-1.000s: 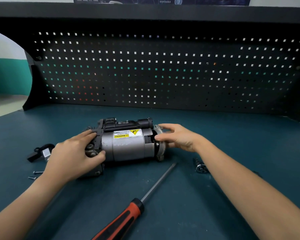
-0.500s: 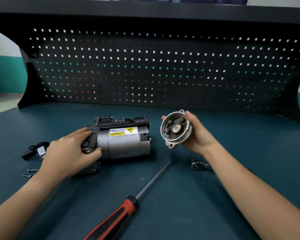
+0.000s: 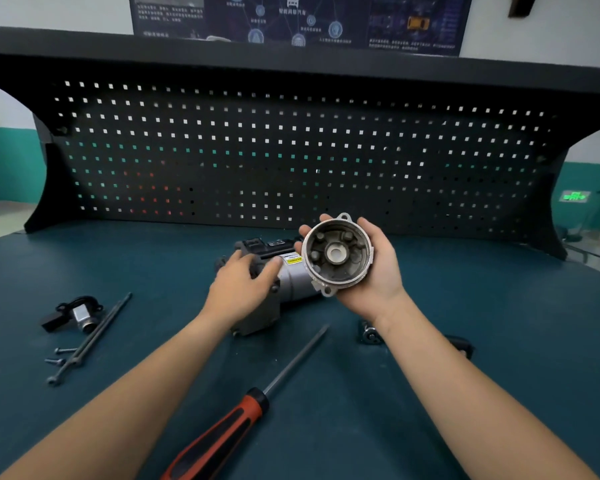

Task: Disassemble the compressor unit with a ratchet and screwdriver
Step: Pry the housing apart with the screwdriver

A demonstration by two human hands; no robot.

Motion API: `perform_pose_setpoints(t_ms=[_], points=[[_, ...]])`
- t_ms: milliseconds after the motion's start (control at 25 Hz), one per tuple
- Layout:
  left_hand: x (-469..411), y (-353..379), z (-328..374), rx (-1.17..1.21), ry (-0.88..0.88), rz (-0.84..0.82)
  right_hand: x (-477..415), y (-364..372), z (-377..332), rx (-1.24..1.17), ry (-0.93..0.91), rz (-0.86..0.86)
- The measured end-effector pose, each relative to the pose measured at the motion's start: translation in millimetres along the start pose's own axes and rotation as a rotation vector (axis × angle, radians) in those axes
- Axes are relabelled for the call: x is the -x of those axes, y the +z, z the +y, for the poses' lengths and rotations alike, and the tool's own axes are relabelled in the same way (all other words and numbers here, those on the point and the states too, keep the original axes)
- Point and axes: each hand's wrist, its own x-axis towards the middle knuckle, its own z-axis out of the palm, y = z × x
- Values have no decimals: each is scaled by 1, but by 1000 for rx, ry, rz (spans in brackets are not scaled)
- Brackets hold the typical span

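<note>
Compressor (image 3: 293, 284) lies mid-table, just left of the raised end cap (image 3: 336, 254). The left hand (image 3: 238, 289) rests loosely open on its left end. The right hand (image 3: 383, 271) cups the cap, fingers curled round its rim; a slack hold could drop it onto the table (image 3: 499, 341)

The end cap (image 3: 336, 256) is cast metal, dull grey and grainy inside, with a smoother pale ring at its centre. The compressor body (image 3: 293, 282) is smooth satin-grey metal bearing a glossy yellow label. The screwdriver (image 3: 250, 401) has a matt red-and-black plastic handle and a plain steel shaft. The ratchet (image 3: 371, 334) gleams like chrome. The bench top (image 3: 499, 323) is matt teal and the pegboard (image 3: 291, 150) matt black.
</note>
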Motion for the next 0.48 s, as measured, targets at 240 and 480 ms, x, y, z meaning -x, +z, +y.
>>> perform_pose_setpoints(t_ms=[240, 480], points=[[44, -23, 24, 598, 83, -85, 14, 26, 14, 85, -19, 19], [94, -71, -20, 964, -287, -274, 26, 52, 88, 462, 82, 146]])
